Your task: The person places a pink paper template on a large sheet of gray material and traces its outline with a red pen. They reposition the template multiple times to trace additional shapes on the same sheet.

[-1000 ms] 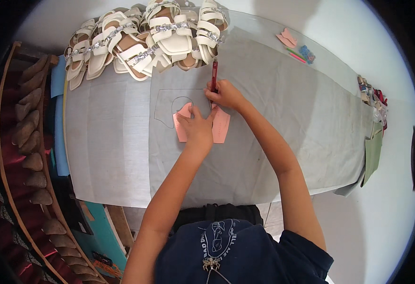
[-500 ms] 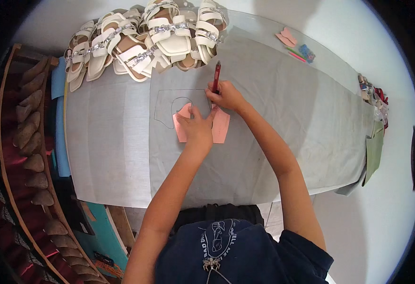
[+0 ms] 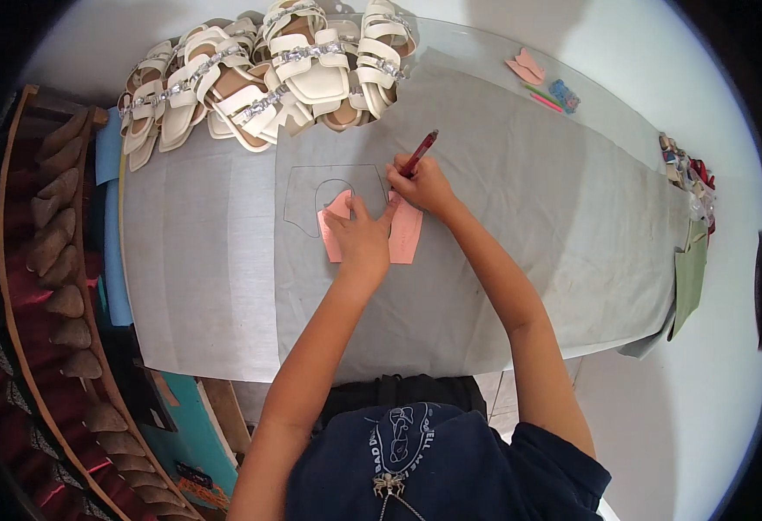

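I see a matt grey sheet (image 3: 502,252), cloth or soft lining by its look, spread smooth over the bench (image 3: 641,113), whose bare top looks pale and slightly glossy. The pink template (image 3: 405,236) under my left hand (image 3: 362,239) looks like thin matt card. The red pen (image 3: 419,154) in my right hand (image 3: 422,184) is shiny plastic. The cream sandals (image 3: 268,74) look like smooth leather or imitation, with glittering straps. The lasts (image 3: 55,252) at my left look like dull brown wood.

A shoemaking workshop: finished sandals (image 3: 268,74) heaped beside grey sheet material (image 3: 485,260) and racked lasts (image 3: 55,252).
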The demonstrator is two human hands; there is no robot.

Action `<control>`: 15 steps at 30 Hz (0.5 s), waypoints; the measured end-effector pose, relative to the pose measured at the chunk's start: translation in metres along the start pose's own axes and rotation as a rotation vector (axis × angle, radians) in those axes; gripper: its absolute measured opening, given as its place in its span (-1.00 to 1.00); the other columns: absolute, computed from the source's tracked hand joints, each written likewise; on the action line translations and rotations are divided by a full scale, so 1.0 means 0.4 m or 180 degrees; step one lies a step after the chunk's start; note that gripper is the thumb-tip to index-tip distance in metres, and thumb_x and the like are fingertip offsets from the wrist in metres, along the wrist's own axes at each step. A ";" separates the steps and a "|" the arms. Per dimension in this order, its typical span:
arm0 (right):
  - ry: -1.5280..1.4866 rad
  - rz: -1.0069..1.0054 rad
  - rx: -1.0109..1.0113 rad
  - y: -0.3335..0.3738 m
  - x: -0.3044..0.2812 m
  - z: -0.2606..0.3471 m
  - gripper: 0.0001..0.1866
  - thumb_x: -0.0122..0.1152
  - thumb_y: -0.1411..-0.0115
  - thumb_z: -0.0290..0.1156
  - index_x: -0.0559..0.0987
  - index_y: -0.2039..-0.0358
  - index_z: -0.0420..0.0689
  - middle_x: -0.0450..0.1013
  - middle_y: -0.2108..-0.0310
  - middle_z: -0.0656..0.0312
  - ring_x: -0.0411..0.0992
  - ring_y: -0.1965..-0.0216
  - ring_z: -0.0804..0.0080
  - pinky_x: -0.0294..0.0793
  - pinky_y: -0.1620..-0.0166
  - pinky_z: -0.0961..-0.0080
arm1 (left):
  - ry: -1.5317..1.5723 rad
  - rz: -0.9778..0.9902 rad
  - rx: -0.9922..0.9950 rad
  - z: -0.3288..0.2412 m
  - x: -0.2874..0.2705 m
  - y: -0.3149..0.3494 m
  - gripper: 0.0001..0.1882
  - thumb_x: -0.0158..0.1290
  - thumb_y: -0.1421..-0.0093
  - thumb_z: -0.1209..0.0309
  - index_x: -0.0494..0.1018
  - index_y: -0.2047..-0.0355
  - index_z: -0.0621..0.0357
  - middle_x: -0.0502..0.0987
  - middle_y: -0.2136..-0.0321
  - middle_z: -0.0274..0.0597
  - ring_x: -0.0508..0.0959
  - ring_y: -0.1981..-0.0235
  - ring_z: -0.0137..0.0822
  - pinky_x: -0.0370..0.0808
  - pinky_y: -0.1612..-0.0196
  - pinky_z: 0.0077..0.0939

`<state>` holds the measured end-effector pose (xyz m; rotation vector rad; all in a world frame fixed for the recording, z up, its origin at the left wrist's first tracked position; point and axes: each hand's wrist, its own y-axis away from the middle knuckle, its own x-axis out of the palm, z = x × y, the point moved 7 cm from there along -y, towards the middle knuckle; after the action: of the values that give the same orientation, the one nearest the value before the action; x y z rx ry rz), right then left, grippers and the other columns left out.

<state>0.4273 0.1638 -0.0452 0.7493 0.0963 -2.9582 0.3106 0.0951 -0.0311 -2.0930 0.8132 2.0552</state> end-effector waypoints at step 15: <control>-0.0066 -0.0051 -0.0236 0.004 -0.003 -0.001 -0.66 0.14 -0.04 -0.35 0.24 0.69 -0.23 0.15 0.78 0.10 0.07 0.72 0.31 0.16 0.59 0.36 | -0.0059 -0.0002 -0.0020 0.001 0.011 -0.002 -0.17 0.19 0.10 0.30 0.11 -0.21 -0.45 0.23 -0.03 0.22 0.22 -0.10 0.14 0.07 -0.07 0.28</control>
<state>0.4287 0.1623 -0.0451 0.7114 0.2102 -2.9583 0.3105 0.0947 -0.0355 -2.0739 0.8045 2.0764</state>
